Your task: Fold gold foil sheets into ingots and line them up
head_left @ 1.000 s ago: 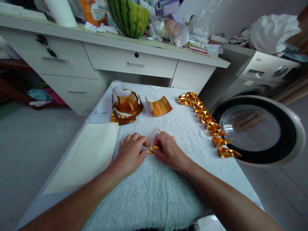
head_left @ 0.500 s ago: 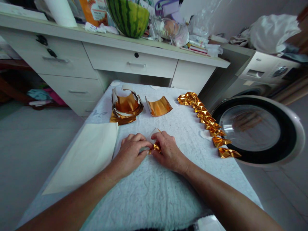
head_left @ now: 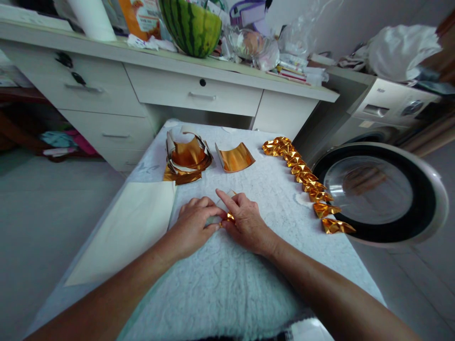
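Both hands meet over the middle of the cloth-covered table (head_left: 213,289). Between them is a partly folded sheet of gold foil paper (head_left: 230,217), mostly hidden by fingers. My left hand (head_left: 195,222) pinches its left side between thumb and fingers. My right hand (head_left: 247,222) grips the right side, its index finger stretched out forward and left. Beyond the hands lies a single curved gold foil sheet (head_left: 235,158). Left of that sheet sits a curled stack of gold foil sheets (head_left: 187,155) with pale backs. A row of folded gold foil pieces (head_left: 301,173) runs down the table's right side.
A large pale paper sheet (head_left: 124,237) lies at the left table edge. Behind stands a white desk (head_left: 192,97) bearing half a watermelon (head_left: 192,28), bags and other clutter. To the right, a washing machine's round door (head_left: 380,192) hangs open close to the table.
My right index finger has lifted from the foil paper and straightened forward and left. My left hand keeps its pinch in nearly the same place.
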Available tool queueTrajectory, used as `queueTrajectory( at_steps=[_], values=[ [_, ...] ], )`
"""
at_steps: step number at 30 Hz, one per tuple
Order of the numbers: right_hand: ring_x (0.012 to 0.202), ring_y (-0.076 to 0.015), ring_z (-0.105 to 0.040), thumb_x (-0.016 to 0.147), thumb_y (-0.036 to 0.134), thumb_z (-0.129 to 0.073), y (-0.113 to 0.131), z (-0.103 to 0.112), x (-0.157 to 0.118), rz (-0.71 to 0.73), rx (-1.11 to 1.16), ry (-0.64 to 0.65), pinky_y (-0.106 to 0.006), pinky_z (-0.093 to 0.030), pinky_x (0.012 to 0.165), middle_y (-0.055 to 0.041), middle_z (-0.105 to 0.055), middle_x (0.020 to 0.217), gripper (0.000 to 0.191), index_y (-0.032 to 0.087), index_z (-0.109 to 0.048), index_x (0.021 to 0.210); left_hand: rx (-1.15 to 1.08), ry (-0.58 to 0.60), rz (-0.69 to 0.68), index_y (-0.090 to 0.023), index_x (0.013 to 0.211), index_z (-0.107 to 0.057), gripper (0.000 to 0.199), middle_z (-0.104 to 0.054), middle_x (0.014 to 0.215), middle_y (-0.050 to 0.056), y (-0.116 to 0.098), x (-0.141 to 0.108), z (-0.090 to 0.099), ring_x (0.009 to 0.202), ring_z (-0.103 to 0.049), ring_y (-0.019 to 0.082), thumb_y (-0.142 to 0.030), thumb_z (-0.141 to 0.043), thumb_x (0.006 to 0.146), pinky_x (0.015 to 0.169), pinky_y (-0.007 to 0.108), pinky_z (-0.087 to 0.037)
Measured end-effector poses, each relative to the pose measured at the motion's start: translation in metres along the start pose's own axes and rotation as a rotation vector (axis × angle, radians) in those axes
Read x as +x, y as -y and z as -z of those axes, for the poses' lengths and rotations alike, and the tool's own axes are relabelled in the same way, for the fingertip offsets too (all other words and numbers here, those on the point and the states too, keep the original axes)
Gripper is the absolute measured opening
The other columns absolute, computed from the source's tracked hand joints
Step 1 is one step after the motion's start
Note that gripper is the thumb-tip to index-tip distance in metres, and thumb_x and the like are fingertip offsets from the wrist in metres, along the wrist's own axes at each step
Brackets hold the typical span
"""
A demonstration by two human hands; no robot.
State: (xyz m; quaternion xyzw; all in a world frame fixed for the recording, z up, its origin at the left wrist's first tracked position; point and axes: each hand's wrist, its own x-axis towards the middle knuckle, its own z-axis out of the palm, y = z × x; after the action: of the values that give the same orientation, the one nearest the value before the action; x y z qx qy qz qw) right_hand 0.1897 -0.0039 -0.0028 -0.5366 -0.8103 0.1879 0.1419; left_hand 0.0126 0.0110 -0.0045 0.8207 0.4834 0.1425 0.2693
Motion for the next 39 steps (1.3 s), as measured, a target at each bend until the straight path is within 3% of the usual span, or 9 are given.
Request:
queueTrajectory(
  at_steps=[10,16,23,26,29,32,35,39],
  values=[
    [0.111,-0.0223,-0.045,0.089,0.008,-0.049,-0.005,0.008,-0.002,0.026,0.049,0.111,-0.042,-0.034,0.092,-0.0091,-0.045,0.119,0.073,0.033,-0.022,0.152,-0.011,0.005,0.006,-0.032,0.102,-0.070,0.025,-0.061,0.105,0.002,0.000,0.000,0.001,0.106,-0.049,0.025,-0.023,-0.060,0.082,0.094,0.043,-0.037],
    [0.114,-0.0210,-0.043,0.089,0.005,-0.048,-0.016,0.005,-0.004,0.111,0.092,0.104,-0.042,-0.032,0.094,-0.0067,-0.044,0.122,0.078,0.041,-0.016,0.151,-0.018,0.007,0.007,-0.032,0.101,-0.070,0.025,-0.061,0.105,0.002,-0.001,-0.001,0.001,0.106,-0.049,0.026,-0.022,-0.060,0.081,0.094,0.044,-0.036],
    [0.109,-0.0210,-0.045,0.083,0.000,-0.046,-0.020,0.012,-0.008,0.141,0.202,0.123,-0.045,-0.034,0.096,-0.0070,-0.046,0.119,0.083,0.036,-0.016,0.152,-0.018,0.021,-0.001,-0.032,0.102,-0.070,0.026,-0.061,0.103,0.001,-0.003,-0.001,0.003,0.104,-0.049,0.025,-0.021,-0.059,0.081,0.094,0.043,-0.036],
    [0.100,-0.0176,-0.049,0.081,-0.001,-0.044,-0.028,0.013,-0.008,0.192,0.370,0.029,-0.039,-0.040,0.092,-0.0053,-0.049,0.113,0.081,0.032,-0.020,0.150,-0.010,0.005,-0.015,-0.032,0.103,-0.070,0.026,-0.061,0.103,0.001,-0.003,-0.001,0.003,0.103,-0.050,0.024,-0.020,-0.059,0.082,0.092,0.042,-0.037],
    [0.087,-0.0146,-0.052,0.085,0.003,-0.038,-0.039,0.012,-0.003,0.108,0.501,-0.164,-0.031,-0.045,0.081,-0.0030,-0.054,0.099,0.053,0.025,-0.043,0.134,-0.012,-0.012,-0.018,-0.030,0.103,-0.070,0.024,-0.062,0.102,0.002,-0.003,-0.002,0.002,0.102,-0.050,0.024,-0.024,-0.060,0.082,0.091,0.042,-0.036],
    [0.088,-0.0175,-0.053,0.086,0.009,-0.044,-0.044,0.011,0.004,-0.010,0.344,-0.299,-0.033,-0.044,0.083,-0.0046,-0.057,0.094,0.032,0.019,-0.057,0.114,-0.028,-0.036,-0.031,-0.031,0.100,-0.072,0.020,-0.062,0.100,0.001,-0.002,-0.003,0.000,0.100,-0.051,0.024,-0.029,-0.059,0.085,0.090,0.042,-0.036],
    [0.095,-0.0224,-0.052,0.085,0.018,-0.055,-0.043,0.011,0.009,-0.074,0.118,-0.255,-0.038,-0.041,0.089,-0.0091,-0.058,0.098,0.024,0.015,-0.062,0.108,-0.034,-0.070,-0.040,-0.032,0.096,-0.073,0.018,-0.063,0.097,0.001,-0.001,-0.002,-0.002,0.098,-0.051,0.023,-0.027,-0.058,0.086,0.088,0.040,-0.036],
    [0.100,-0.0252,-0.049,0.083,0.026,-0.062,-0.040,0.007,0.011,-0.125,-0.034,-0.191,-0.041,-0.038,0.091,-0.0109,-0.057,0.106,0.031,0.017,-0.063,0.113,-0.017,-0.105,-0.050,-0.032,0.091,-0.073,0.016,-0.063,0.093,0.000,-0.001,-0.001,-0.006,0.095,-0.051,0.022,-0.024,-0.061,0.085,0.085,0.039,-0.036]
  ],
)
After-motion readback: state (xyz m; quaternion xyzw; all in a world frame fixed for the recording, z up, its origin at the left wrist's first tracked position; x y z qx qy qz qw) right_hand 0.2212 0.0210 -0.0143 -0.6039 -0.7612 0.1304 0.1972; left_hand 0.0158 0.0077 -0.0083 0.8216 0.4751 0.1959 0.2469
